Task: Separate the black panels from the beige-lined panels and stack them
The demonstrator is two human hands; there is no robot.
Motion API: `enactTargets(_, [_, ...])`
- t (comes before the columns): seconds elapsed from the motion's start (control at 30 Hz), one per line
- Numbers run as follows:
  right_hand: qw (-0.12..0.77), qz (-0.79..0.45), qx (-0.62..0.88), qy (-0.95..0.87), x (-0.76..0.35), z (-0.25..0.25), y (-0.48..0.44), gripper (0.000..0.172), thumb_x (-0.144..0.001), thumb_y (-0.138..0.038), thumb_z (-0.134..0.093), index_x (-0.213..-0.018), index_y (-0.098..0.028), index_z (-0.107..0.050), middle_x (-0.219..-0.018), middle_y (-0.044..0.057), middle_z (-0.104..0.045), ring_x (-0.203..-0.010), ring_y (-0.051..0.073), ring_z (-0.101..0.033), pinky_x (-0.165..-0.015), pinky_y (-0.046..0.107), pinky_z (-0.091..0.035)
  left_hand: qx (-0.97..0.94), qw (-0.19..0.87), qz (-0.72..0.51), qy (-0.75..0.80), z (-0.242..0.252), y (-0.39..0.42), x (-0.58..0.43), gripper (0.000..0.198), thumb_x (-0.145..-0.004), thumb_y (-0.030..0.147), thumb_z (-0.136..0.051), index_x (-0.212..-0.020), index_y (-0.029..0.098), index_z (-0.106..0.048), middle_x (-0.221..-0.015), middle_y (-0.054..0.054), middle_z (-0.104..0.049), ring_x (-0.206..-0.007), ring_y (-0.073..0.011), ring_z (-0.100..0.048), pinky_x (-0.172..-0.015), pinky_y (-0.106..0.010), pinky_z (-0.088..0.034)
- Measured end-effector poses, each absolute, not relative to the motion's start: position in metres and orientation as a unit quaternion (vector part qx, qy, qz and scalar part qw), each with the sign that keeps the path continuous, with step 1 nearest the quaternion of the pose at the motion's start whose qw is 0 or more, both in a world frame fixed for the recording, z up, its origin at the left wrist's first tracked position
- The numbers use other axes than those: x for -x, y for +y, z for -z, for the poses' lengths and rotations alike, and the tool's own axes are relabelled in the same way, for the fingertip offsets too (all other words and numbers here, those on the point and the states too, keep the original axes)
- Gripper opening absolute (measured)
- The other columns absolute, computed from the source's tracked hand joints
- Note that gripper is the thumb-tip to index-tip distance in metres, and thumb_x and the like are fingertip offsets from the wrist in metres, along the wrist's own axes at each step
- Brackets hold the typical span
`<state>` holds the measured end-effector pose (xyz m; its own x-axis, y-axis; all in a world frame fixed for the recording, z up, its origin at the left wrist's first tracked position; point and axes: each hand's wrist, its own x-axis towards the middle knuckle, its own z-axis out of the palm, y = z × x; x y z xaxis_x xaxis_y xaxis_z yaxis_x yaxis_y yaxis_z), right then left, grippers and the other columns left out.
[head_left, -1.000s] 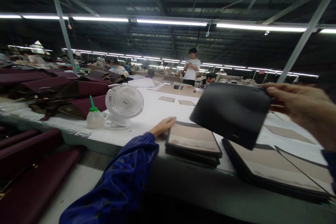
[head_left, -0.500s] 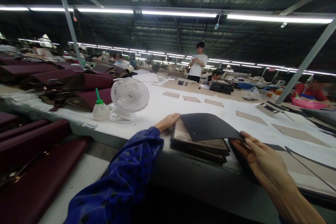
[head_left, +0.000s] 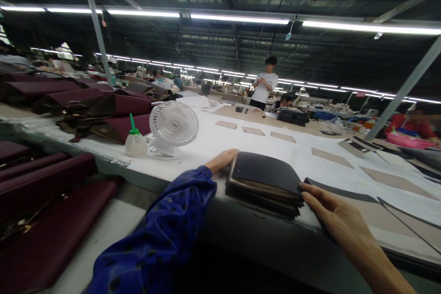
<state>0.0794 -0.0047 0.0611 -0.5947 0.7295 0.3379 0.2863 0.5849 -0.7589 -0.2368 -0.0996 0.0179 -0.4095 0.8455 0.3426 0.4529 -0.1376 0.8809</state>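
Observation:
A stack of flat black-and-tan panels (head_left: 263, 186) lies near the front edge of a long white table (head_left: 206, 140). A black panel lies flat on top of the stack. My left hand (head_left: 222, 160), in a blue sleeve, rests flat against the stack's left edge with fingers stretched out. Fingers extended, my right hand (head_left: 330, 213) touches the stack's right edge and holds nothing. It lies over a second, lower pile of tan panels (head_left: 372, 213) to the right.
A small white desk fan (head_left: 174, 126) and a green-capped glue bottle (head_left: 135, 140) stand left of the stack. Maroon bags (head_left: 103, 112) are piled further left. Tan card pieces (head_left: 330, 157) lie across the table. A person in a white shirt (head_left: 264, 83) stands at the far end; others sit nearby.
My right hand brought the raised black panel down, laid it flat on the stack and let it go. My left hand stayed at the stack's left edge.

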Motion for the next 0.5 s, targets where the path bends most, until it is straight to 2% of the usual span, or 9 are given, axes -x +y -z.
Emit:
enactTargets(0.17, [0.333, -0.08, 0.238, -0.909, -0.08, -0.061, -0.007, 0.054, -0.082, -0.067, -0.044, -0.096, -0.025, -0.075, -0.077, 0.007, -0.06, -0.066, 0.023, -0.061, -0.059, 0.036, -0.049, -0.517, 0.16, -0.535, 0.649, -0.016, -0.103, 0.237, 0.058, -0.081, 0.049, -0.054, -0.127, 0.013, -0.055, -0.137, -0.013, -0.052, -0.13, -0.0281, -0.042, -0.113, -0.04, -0.024])
enactTargets(0.27, [0.317, 0.0, 0.128, -0.94, -0.067, -0.066, -0.02, 0.05, -0.087, -0.064, -0.043, -0.104, -0.026, -0.071, -0.097, 0.009, -0.062, -0.087, 0.026, -0.062, -0.073, 0.04, -0.052, -0.535, 0.152, -0.532, 0.639, -0.018, -0.105, 0.237, 0.059, -0.081, 0.042, -0.055, -0.132, 0.013, -0.05, -0.143, -0.013, -0.046, -0.134, -0.0254, -0.037, -0.114, -0.038, -0.021])
enactTargets(0.37, [0.266, 0.027, 0.014, -0.963, -0.044, -0.071, -0.03, 0.047, -0.088, -0.052, -0.053, -0.124, -0.023, -0.059, -0.127, 0.01, -0.057, -0.116, 0.028, -0.052, -0.095, 0.045, -0.046, -0.563, 0.149, -0.532, 0.615, -0.023, -0.107, 0.234, 0.053, -0.081, 0.04, -0.056, -0.127, 0.014, -0.055, -0.145, -0.011, -0.043, -0.137, -0.0228, -0.034, -0.115, -0.034, -0.018])
enactTargets(0.43, [0.238, 0.046, -0.01, -0.97, -0.029, -0.072, -0.032, 0.054, -0.085, -0.047, -0.061, -0.13, -0.019, -0.053, -0.133, 0.011, -0.054, -0.123, 0.03, -0.047, -0.099, 0.048, -0.044, -0.576, 0.158, -0.532, 0.6, -0.025, -0.108, 0.232, 0.047, -0.082, 0.042, -0.056, -0.119, 0.015, -0.062, -0.142, -0.01, -0.048, -0.138, -0.0228, -0.032, -0.115, -0.034, -0.017])
enactTargets(0.5, [0.212, 0.058, -0.008, -0.976, -0.019, -0.073, -0.032, 0.055, -0.084, -0.044, -0.063, -0.131, -0.017, -0.052, -0.13, 0.013, -0.057, -0.12, 0.03, -0.051, -0.096, 0.048, -0.047, -0.581, 0.174, -0.533, 0.59, -0.027, -0.109, 0.23, 0.045, -0.082, 0.045, -0.054, -0.112, 0.014, -0.066, -0.134, -0.011, -0.056, -0.134, -0.0236, -0.037, -0.114, -0.035, -0.02])
